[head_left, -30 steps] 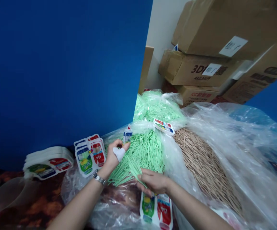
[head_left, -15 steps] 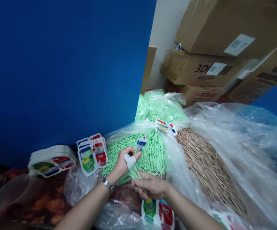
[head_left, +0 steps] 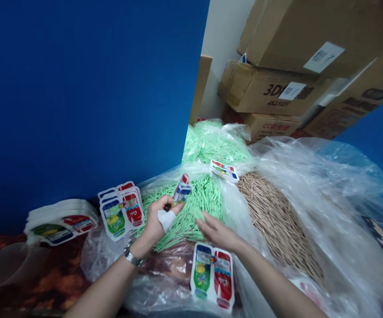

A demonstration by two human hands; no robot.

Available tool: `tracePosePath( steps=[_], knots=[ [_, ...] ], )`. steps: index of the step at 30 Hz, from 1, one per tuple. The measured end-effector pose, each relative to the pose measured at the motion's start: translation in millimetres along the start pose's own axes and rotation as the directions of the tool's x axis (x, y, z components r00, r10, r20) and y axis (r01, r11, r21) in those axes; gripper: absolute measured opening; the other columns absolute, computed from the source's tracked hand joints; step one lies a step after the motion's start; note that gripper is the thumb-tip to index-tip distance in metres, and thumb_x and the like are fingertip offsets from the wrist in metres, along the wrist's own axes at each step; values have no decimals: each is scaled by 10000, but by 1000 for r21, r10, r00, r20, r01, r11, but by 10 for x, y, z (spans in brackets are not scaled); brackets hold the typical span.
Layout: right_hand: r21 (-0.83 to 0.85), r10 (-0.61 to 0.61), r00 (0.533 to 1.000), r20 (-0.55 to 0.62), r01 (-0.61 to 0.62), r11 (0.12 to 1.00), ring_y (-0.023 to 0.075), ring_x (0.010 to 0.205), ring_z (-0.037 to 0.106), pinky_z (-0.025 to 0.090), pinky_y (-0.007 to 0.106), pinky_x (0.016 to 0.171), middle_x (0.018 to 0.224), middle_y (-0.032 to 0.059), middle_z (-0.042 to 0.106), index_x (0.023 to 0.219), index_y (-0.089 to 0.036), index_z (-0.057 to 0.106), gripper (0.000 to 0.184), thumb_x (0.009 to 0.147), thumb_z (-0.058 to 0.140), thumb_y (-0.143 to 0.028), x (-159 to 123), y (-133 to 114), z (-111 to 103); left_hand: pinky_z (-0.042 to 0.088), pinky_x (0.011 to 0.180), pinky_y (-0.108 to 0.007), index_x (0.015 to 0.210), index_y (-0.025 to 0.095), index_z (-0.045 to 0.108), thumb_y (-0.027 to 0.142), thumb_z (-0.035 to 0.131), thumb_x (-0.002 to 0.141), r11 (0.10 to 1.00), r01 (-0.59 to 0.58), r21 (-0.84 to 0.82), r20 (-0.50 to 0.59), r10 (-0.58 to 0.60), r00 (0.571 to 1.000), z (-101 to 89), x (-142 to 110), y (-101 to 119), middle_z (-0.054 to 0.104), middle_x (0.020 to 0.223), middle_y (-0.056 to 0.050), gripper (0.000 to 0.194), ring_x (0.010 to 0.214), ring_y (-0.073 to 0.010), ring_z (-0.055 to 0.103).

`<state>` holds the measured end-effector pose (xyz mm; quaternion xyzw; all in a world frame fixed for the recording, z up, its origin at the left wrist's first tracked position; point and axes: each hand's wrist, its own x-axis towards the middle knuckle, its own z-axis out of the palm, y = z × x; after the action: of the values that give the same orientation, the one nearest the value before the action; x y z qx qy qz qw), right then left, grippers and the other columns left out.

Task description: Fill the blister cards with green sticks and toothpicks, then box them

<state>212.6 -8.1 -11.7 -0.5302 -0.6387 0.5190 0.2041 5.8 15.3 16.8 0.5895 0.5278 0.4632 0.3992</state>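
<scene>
The clear plastic bag [head_left: 233, 207] held lots of loose green sticks [head_left: 209, 194], so plenty seemed left. Near it, stacked soda-bottle cards [head_left: 122, 214] looked done. The fingers of my right hand [head_left: 217, 232] were close together by the sticks; I couldn't tell if they held any. My left hand [head_left: 157, 216] pinched a small printed card [head_left: 182, 190] over the sticks.

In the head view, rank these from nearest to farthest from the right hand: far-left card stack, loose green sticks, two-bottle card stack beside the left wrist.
From the right hand:
1. Green sticks: right by its fingertips.
2. Two-bottle card stack: left, past the left hand.
3. Far-left card stack: farther left still.
</scene>
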Motion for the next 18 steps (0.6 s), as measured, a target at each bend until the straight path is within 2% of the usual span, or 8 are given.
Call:
tracePosePath(
  steps=[1, 3, 5, 8, 12, 15, 18],
  knots=[
    [-223, 1, 993, -118, -27, 975, 146, 601, 537, 423, 273, 560, 669, -17, 547, 898, -203, 486, 283, 945, 374, -458, 2, 65, -87, 254, 484, -223, 599, 198, 435, 373, 670, 749, 1000, -1, 0, -22, 1, 1000, -34, 8, -8, 359, 556, 73, 329, 513, -96, 335],
    [-553, 17, 972, -234, -148, 820, 184, 693, 578, 438, 306, 645, 745, 30, 591, 926, -187, 481, 254, 974, 306, -363, 6, 188, -179, 250, 480, -224, 588, 202, 415, 380, 680, 740, 1000, -1, -3, -61, 1, 998, -83, 13, -28, 345, 548, 76, 354, 504, -94, 325],
    [-671, 61, 968, -244, -214, 710, 215, 771, 615, 444, 320, 688, 836, 83, 627, 943, -166, 481, 202, 970, 322, -287, 7, 283, -133, 249, 479, -223, 590, 206, 401, 383, 687, 736, 1000, 6, -17, -75, -7, 997, -103, 0, -47, 340, 543, 78, 367, 500, -92, 318],
    [-699, 128, 965, -229, -255, 668, 251, 786, 649, 455, 335, 670, 910, 138, 644, 948, -148, 499, 144, 942, 374, -219, 5, 362, 117, 247, 479, -223, 596, 208, 401, 375, 690, 735, 999, 20, -27, -82, -22, 996, -102, -37, -63, 344, 545, 78, 361, 502, -92, 314],
    [-711, 179, 951, -254, -309, 632, 285, 793, 663, 462, 361, 639, 949, 194, 625, 942, -132, 511, 202, 901, 320, -82, 9, 372, 372, 251, 485, -223, 594, 207, 402, 370, 686, 737, 1000, 21, 0, -86, -20, 996, -104, -86, -90, 349, 561, 72, 357, 517, -98, 324],
    [-681, 169, 952, -254, -300, 668, 277, 843, 649, 461, 369, 672, 975, 194, 611, 918, -140, 503, 231, 867, 308, -28, -12, 346, 329, 256, 486, -223, 598, 207, 405, 385, 675, 746, 1000, 29, 6, -54, -29, 998, -116, -117, -146, 349, 571, 69, 355, 522, -102, 331],
    [-621, 140, 969, -202, -238, 747, 217, 811, 633, 461, 327, 692, 919, 121, 622, 908, -169, 479, 128, 920, 352, -154, -82, 332, 194, 261, 490, -222, 609, 208, 407, 392, 666, 757, 999, 39, -2, -30, -39, 999, -113, -142, -214, 348, 579, 68, 351, 525, -103, 331]
  ],
)
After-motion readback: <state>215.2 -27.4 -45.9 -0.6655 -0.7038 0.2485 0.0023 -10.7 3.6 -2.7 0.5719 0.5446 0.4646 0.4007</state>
